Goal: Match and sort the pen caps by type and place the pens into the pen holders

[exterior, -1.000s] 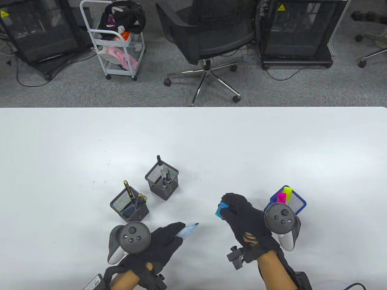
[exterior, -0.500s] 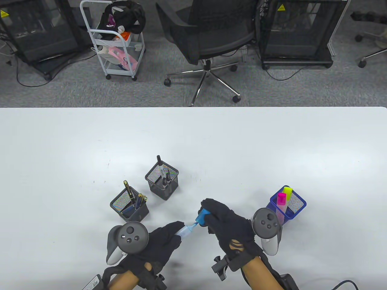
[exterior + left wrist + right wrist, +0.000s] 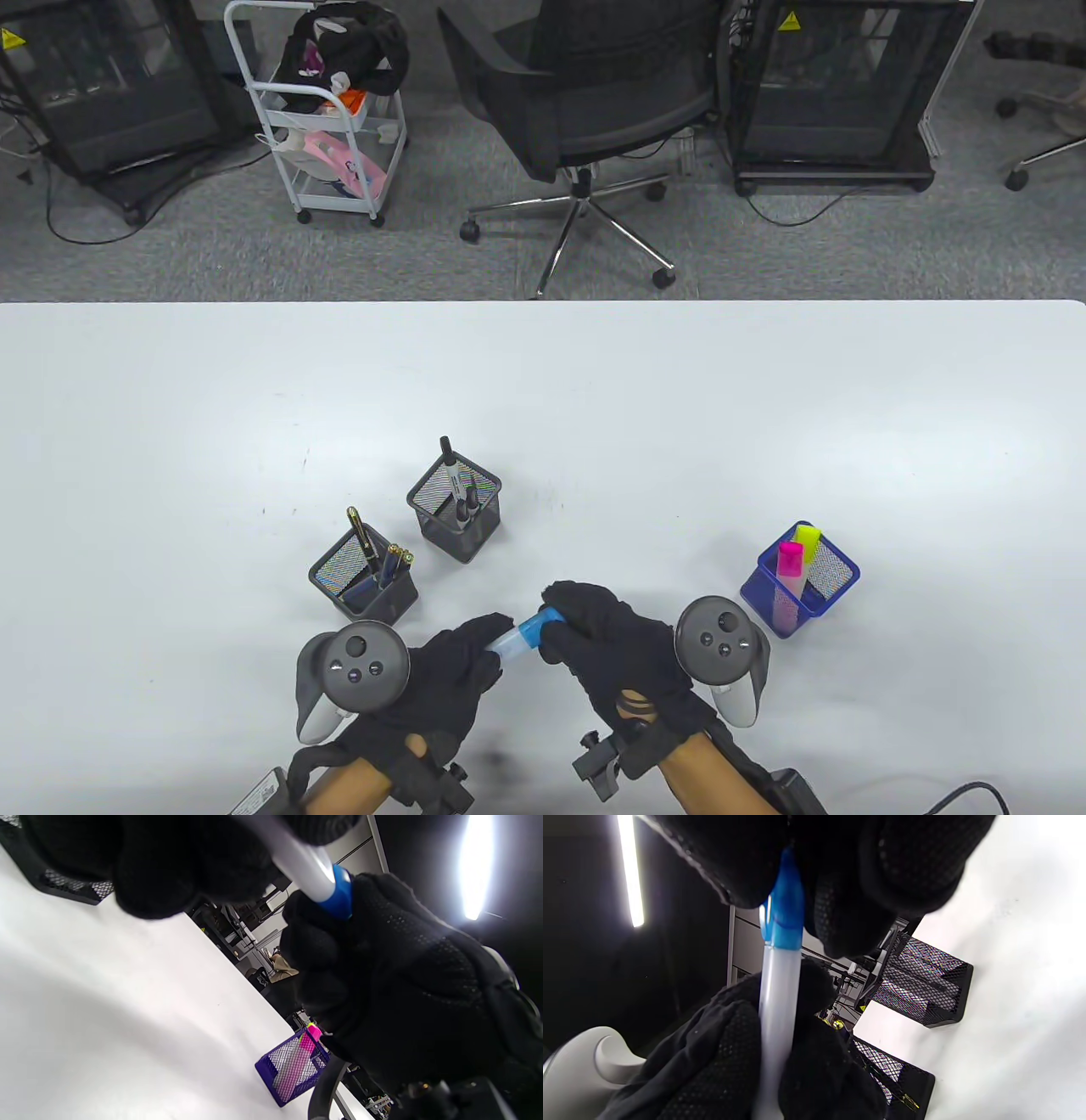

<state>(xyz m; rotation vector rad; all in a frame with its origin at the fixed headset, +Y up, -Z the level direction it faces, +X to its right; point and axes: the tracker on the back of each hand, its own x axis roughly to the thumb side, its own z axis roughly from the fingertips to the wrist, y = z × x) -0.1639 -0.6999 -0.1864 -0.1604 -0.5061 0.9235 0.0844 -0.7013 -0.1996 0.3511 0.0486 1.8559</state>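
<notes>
Item in hand: blue highlighter (image 3: 512, 643), pale translucent barrel, held level above the table (image 3: 543, 399), in front of the two black mesh holders.
Cap: blue cap (image 3: 538, 626) seated over the highlighter's tip end; its rim meets the barrel in both wrist views. Whether it has clicked fully home cannot be told.
Left hand (image 3: 445, 675): fingers curled round the barrel's rear, gripping it. Judged purpose: to brace the pen so the cap can be pushed on along its axis.
Right hand (image 3: 615, 649): fingers clenched round the cap, opposite the left hand, the two hands nearly meeting over the pen.
Step, as judged: capping almost finished; the pen is not yet in any holder.
Blue mesh holder (image 3: 836, 570): to the right of the blue highlighter, near the right hand's tracker. Holds a pink highlighter (image 3: 790, 567) and a yellow highlighter (image 3: 807, 541), both capped, caps up. Likely destination, being the holder of like type.
Near black mesh holder (image 3: 363, 579): to the left of the blue highlighter and just behind the left hand. Holds slim dark pens with gold trim, leaning.
Far black mesh holder (image 3: 454, 508): behind the blue highlighter, beside the near black one. Holds black markers, one standing taller than the rest.
</notes>
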